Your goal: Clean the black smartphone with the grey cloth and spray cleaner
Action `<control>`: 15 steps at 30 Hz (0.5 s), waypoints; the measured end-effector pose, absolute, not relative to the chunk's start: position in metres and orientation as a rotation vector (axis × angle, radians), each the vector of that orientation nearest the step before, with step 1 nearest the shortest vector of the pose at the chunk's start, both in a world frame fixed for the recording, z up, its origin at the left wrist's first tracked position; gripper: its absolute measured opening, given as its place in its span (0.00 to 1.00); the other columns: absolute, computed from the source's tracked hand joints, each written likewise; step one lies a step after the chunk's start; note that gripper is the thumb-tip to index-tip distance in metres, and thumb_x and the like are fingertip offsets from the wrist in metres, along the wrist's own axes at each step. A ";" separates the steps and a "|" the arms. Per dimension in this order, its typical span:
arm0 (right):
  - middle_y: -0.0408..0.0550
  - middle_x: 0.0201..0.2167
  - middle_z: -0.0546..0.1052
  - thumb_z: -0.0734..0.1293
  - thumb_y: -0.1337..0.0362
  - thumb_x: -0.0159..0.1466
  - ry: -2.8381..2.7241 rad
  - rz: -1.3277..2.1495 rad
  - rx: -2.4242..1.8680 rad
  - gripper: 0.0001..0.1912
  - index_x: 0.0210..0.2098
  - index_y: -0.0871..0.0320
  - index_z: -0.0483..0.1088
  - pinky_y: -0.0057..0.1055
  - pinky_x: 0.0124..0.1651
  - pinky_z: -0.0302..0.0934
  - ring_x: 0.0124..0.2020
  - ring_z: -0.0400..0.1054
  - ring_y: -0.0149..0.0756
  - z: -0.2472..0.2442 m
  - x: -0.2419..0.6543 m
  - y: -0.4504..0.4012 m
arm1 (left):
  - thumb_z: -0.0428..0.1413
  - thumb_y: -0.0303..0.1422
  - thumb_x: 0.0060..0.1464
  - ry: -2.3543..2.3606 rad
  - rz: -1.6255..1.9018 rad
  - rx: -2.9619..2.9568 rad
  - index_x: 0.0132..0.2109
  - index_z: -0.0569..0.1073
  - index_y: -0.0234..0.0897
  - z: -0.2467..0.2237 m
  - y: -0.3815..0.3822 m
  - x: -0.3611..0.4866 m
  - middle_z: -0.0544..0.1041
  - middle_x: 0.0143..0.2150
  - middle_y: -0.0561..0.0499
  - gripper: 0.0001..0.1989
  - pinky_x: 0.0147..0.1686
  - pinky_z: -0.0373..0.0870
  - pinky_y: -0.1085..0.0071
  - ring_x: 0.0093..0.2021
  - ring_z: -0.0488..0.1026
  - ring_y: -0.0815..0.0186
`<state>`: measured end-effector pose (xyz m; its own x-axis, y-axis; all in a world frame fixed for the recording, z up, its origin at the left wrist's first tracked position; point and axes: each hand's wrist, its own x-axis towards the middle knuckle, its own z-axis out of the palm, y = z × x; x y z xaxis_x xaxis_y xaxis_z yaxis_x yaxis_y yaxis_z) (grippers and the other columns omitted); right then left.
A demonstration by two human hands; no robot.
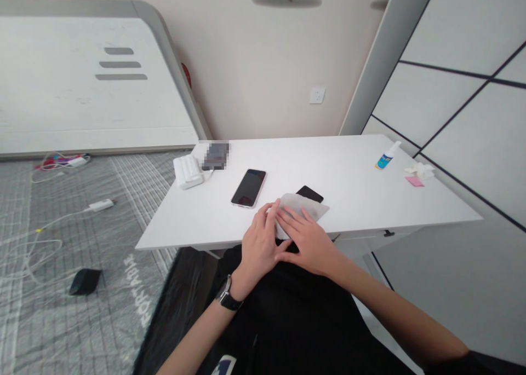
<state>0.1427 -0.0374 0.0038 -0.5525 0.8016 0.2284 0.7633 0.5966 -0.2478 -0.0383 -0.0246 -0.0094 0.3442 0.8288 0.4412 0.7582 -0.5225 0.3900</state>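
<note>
A thin white wipe or sheet lies at the front edge of the white desk, its right corner sticking out in a point. My right hand rests on it with the fingers stretched out flat. Beside it, my left hand touches the sheet's left side, fingers extended. The two thumbs come close together below. A flat black object, perhaps a phone, shows partly behind the sheet. To the left, a smartphone with a dark screen lies face up. Whatever is under my palms is hidden.
On the desk stand a white charger-like block and a blurred-out dark item at the left. A blue-and-white bottle, crumpled tissue and a pink square are at the right. Cables lie on the floor mat.
</note>
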 end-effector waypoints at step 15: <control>0.56 0.75 0.56 0.56 0.36 0.71 -2.377 0.056 -1.502 0.46 0.77 0.59 0.46 0.63 0.75 0.41 0.76 0.46 0.56 0.003 0.144 -0.022 | 0.61 0.42 0.60 1.462 0.978 2.518 0.75 0.48 0.41 -0.011 -0.023 -0.037 0.66 0.67 0.38 0.45 0.57 0.75 0.58 0.64 0.69 0.50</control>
<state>0.1435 -0.0215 0.0034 -0.3912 0.8850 0.2525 0.8722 0.4441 -0.2050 -0.0374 -0.0226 -0.0112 0.3448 0.8020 0.4878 0.7574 -0.5447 0.3602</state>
